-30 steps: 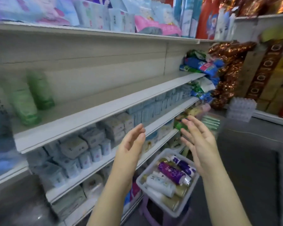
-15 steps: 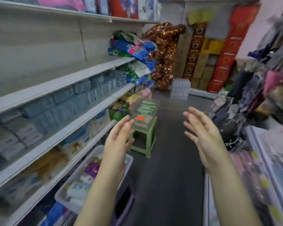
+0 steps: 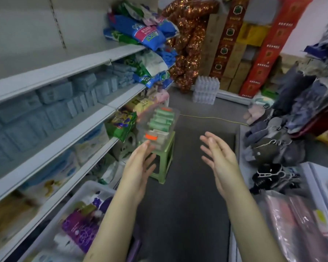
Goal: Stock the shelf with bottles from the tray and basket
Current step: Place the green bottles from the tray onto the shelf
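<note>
Since the earlier frames your view has swung off the shelving and down the aisle, so the tray (image 3: 95,186) now sits low and behind your left fingers, under the forearm, not beneath both palms. Bottles (image 3: 64,242) lie on their sides in it, a purple bottle (image 3: 81,229) on top, white ones beside it

Left hand (image 3: 138,173) and right hand (image 3: 222,165): both raised, palms facing, fingers straight and spread, nothing held, well apart from each other

Just past your left fingertips: clear basket (image 3: 159,129) on a green stool (image 3: 166,159), green items stacked inside. Bottles by the look, too blurred to swear to

Up and left of the fingers: bare shelf (image 3: 64,67) board, the likely target

Handling, my read: smooth plastic, glossy labels, probably slick. Walls look stiff, so a firm wrap should not crush them. If filled, some weight, but one-hand loads. Take each round the mid body, thumb opposite fingers, not by the cap. Lying stock will roll when a neighbour is lifted, so pick the top one first
</note>
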